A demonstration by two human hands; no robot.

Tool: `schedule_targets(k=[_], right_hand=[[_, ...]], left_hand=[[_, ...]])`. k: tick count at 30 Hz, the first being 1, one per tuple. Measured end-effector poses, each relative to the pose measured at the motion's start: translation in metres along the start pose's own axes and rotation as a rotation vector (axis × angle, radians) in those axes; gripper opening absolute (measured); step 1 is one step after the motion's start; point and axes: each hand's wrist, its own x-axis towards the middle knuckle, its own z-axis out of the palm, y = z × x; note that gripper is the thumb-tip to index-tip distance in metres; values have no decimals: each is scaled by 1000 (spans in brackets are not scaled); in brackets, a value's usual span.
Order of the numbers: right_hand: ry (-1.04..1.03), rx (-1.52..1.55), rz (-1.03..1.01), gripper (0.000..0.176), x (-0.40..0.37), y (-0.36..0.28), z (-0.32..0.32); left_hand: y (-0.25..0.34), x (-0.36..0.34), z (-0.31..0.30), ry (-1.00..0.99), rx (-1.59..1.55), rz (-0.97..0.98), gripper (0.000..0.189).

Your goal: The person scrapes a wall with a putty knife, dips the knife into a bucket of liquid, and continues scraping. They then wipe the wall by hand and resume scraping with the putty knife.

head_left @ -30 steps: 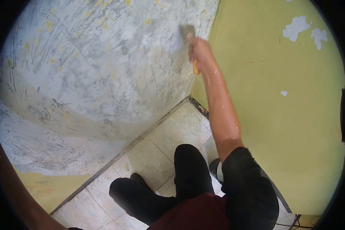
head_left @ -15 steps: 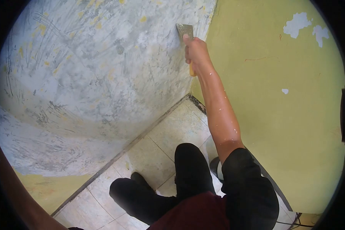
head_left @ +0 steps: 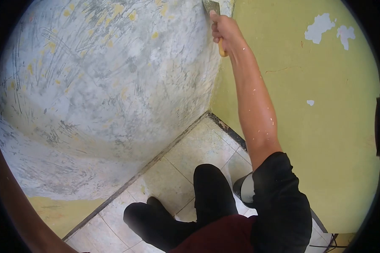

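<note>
My right hand (head_left: 226, 29) is closed around a scraper with a broad metal blade (head_left: 211, 6) and a yellow handle (head_left: 222, 48). The thumb presses along the base of the blade, which points up and overlaps the scraped wall (head_left: 156, 76) close to the corner. Grey-white plaster shows over most of that wall, with scratches and small yellow paint patches. Pale flecks cling to my right forearm (head_left: 257, 97). Only my left arm (head_left: 19, 202) appears, along the left edge; its hand is out of sight.
A green-painted wall (head_left: 325, 160) with a few white bare patches meets the scraped wall at the corner. Below lie pale floor tiles (head_left: 169, 179) bordered by dark skirting. A round container (head_left: 245, 189) stands beside my right knee. Black cables (head_left: 331, 244) show at the lower right.
My right hand has moved up and slightly right with the scraper, higher along the corner. The arm is more stretched, and more of the container by my knee shows.
</note>
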Motion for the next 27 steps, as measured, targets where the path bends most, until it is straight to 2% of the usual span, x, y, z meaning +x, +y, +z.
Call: schedule_targets(k=[2, 4, 5, 6, 7, 8, 11, 13, 17, 20, 21, 22, 27], right_hand=[[-12, 27, 26, 29, -4, 5, -7], [-10, -143, 41, 30, -27, 38, -8], [-15, -71, 125, 30, -37, 37, -5], [-23, -67, 116, 30, -32, 29, -1], [2, -67, 53, 30, -26, 21, -1], [28, -69, -4, 30, -20, 14, -3], [28, -55, 14, 30, -22, 18, -1], [55, -60, 73, 29, -32, 27, -1], [28, -30, 38, 29, -16, 14, -7], [59, -19, 19, 31, -24, 26, 0], [61, -29, 95, 31, -32, 28, 2], [61, -27, 86, 31, -30, 26, 2], [80, 40, 85, 31, -20, 25, 7]], left_hand=[[0, -1, -3, -49, 31, -56, 118], [1, -2, -5, -87, 67, -115, 117], [-6, -5, -1, -48, 53, -39, 117], [-11, -7, 1, -10, 40, 42, 116], [10, -5, -12, -82, 54, -74, 117], [4, -3, -7, -85, 53, -66, 117], [-3, -5, 3, -10, -19, -10, 118], [23, -10, -16, -42, 110, -52, 118], [-18, -2, 9, -33, 12, -11, 118], [-3, -5, 0, 12, -44, -6, 120], [18, -8, -15, -14, -21, -49, 120], [27, -9, -23, -41, 7, -89, 121], [25, -13, -20, -80, 124, -46, 120]])
